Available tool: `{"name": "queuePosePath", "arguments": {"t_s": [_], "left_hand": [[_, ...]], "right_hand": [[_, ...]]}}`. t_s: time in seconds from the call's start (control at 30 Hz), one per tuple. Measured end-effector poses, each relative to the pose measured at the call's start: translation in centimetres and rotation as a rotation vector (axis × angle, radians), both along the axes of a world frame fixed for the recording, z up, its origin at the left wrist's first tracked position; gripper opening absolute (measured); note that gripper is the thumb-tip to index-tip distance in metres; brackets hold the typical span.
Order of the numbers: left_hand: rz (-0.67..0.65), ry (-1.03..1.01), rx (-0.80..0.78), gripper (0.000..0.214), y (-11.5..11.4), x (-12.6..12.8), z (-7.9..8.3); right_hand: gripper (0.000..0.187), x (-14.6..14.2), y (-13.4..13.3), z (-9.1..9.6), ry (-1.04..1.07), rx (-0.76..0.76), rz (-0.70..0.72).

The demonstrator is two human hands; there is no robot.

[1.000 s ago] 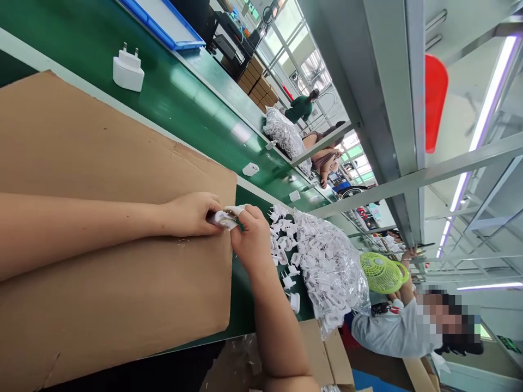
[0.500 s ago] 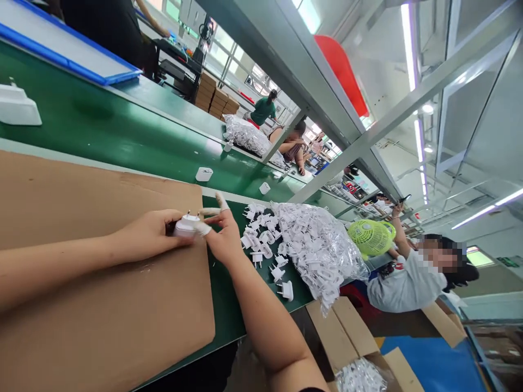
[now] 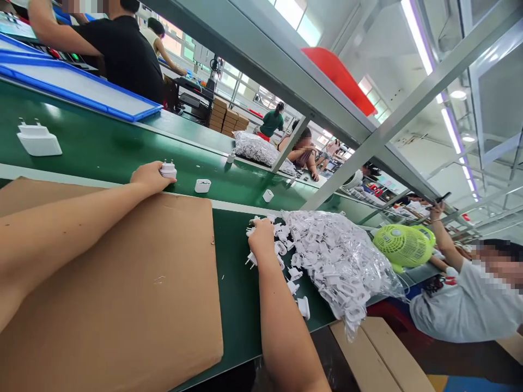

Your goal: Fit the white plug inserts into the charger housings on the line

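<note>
My left hand (image 3: 147,178) is closed around a white two-pin charger (image 3: 168,170), low over the green belt just beyond the cardboard. The charger's pins point up. My right hand (image 3: 262,238) reaches into a loose pile of white plug pieces (image 3: 281,233) on the green table. Its fingers are curled down among the pieces, and what they grip is hidden. Beside the pile lies a clear plastic bag (image 3: 330,261) full of similar white pieces. More white chargers rest on the belt: one (image 3: 38,140) at the left and another (image 3: 202,186) near the middle.
A large cardboard sheet (image 3: 163,283) covers the table before me. Blue-rimmed trays (image 3: 93,92) sit across the belt. A slanting metal post (image 3: 339,163) rises at the belt's far side. A green fan (image 3: 402,245) and a co-worker in grey (image 3: 461,299) are at right.
My hands were together over the cardboard at the charger. The left has carried it forward to the belt; the right has let go and moved right to the pile. The view has shifted.
</note>
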State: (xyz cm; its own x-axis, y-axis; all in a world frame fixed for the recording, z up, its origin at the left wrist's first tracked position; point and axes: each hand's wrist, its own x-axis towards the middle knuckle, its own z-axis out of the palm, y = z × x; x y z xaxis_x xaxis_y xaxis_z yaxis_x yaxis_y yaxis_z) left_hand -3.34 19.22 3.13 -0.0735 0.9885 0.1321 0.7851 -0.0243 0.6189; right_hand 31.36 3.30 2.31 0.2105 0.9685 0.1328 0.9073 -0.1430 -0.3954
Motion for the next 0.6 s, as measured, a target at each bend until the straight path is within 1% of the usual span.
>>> {"name": "queuePosePath", "arguments": {"t_s": [0.03,0.07,0.1,0.13,0.17,0.2,0.23,0.27,0.3,0.33,0.37,0.43,0.47,0.53,0.57,0.6], "left_hand": [[0.045,0.006,-0.002,0.075,-0.1,0.2,0.1],[0.106,0.012,0.039,0.083,-0.4,0.5,0.1],[0.167,0.02,0.129,0.09,-0.9,1.1,0.1],[0.21,0.033,0.251,0.093,-1.4,1.8,0.0],[0.214,0.059,0.366,0.09,-1.9,2.6,-0.1],[0.175,0.094,0.448,0.083,-2.2,3.4,-0.2],[0.102,0.134,0.483,0.078,-2.3,4.3,-0.2],[0.016,0.172,0.461,0.076,-2.2,5.0,-0.3],[-0.054,0.202,0.394,0.077,-1.9,5.7,-0.3],[-0.096,0.216,0.32,0.076,-1.5,6.2,-0.2],[-0.114,0.217,0.255,0.072,-0.9,6.5,-0.2],[-0.107,0.2,0.174,0.057,-0.3,6.9,0.2],[-0.108,0.192,0.156,0.052,-0.4,6.9,0.3],[-0.136,0.163,0.154,0.05,-1.8,6.9,0.6],[-0.162,0.14,0.152,0.05,-3.1,6.9,0.6],[-0.196,0.116,0.141,0.05,-4.7,6.9,0.6]], "right_hand": [[0.049,0.0,-0.1,0.2,0.039,0.009,0.007],[0.047,-0.1,-0.2,0.4,0.082,0.024,0.013],[0.046,-0.3,-0.2,0.5,0.126,0.045,0.019],[0.047,-0.5,-0.2,0.7,0.179,0.072,0.024],[0.048,-0.8,-0.1,0.8,0.255,0.103,0.029],[0.047,-1.2,0.0,0.9,0.349,0.129,0.036],[0.044,-1.7,0.1,0.9,0.457,0.144,0.045],[0.039,-2.2,0.3,0.9,0.571,0.142,0.057],[0.033,-2.6,0.4,0.9,0.683,0.126,0.075],[0.029,-3.0,0.5,0.8,0.778,0.1,0.096],[0.024,-3.4,0.5,0.8,0.843,0.07,0.119],[0.016,-3.7,0.3,0.7,1.014,0.005,0.17],[0.018,-3.7,0.1,0.8,1.138,-0.032,0.194],[0.034,-3.5,-0.4,1.0,1.403,-0.115,0.22],[0.04,-3.4,-0.6,1.1,1.496,-0.146,0.219],[0.043,-3.3,-0.8,1.2,1.532,-0.155,0.208]]}}
